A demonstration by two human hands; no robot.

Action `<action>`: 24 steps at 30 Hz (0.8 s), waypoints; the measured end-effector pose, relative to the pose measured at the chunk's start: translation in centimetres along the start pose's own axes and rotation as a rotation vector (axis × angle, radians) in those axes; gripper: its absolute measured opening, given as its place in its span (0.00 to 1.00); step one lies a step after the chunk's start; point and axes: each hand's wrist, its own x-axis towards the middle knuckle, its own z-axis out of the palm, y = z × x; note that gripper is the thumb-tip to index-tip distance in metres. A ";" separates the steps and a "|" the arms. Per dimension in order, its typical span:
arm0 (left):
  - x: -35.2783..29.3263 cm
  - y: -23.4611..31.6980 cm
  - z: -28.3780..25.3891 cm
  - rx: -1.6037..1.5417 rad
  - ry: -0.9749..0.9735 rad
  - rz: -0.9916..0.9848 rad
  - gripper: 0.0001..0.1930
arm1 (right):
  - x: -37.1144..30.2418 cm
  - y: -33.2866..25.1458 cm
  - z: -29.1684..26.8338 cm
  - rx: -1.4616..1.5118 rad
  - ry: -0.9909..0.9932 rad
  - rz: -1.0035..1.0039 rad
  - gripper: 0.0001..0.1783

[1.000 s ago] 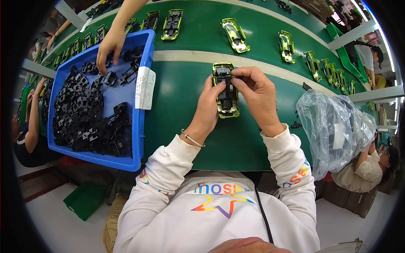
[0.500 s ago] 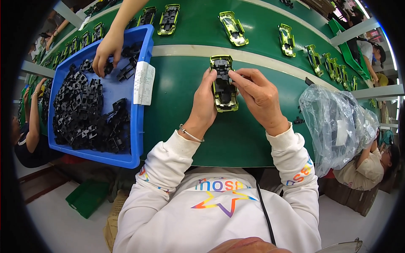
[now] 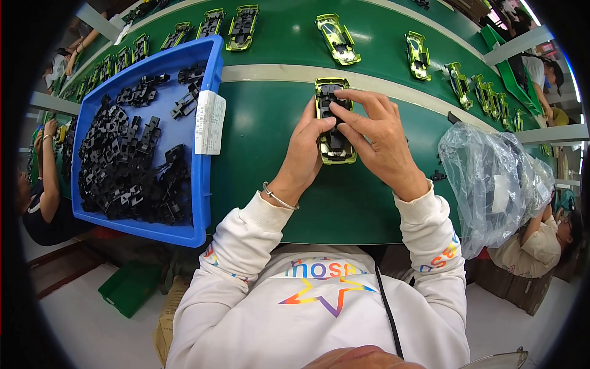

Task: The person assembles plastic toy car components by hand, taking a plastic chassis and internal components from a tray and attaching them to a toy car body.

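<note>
A toy car body (image 3: 337, 155), lime green around its edge with black parts inside, is held over the bench with its hollow side up. My left hand (image 3: 302, 147) grips it along the left side, thumb laid over the edge onto the black insert. From the right, my right hand (image 3: 382, 134) reaches over it. Its index and middle fingertips press on the black parts in the upper half, and its thumb rests near the middle. Those fingers hide part of the insert.
To the left stands a blue tray (image 3: 201, 190) holding a heap of black plastic parts (image 3: 114, 166). A clear plastic bag (image 3: 476, 190) lies at the right. Beyond a pale rail (image 3: 270, 73), more car bodies (image 3: 338, 40) lie on the green surface. Other people work at both sides.
Another person's hand has left the blue tray, and another car body shows behind it. The held car has shifted slightly right. My right fingers have moved further over its insert.
</note>
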 end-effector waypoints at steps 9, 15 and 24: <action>-0.1 -0.6 0.0 0.124 -0.026 0.100 0.28 | -1.3 -1.2 1.4 0.861 0.107 0.781 0.24; -0.1 -1.6 -0.2 0.234 0.072 0.135 0.26 | -1.9 -0.6 3.0 0.846 0.145 0.763 0.24; 0.1 -1.0 0.0 0.180 0.138 0.206 0.30 | 0.9 0.9 1.9 0.981 -0.098 0.910 0.22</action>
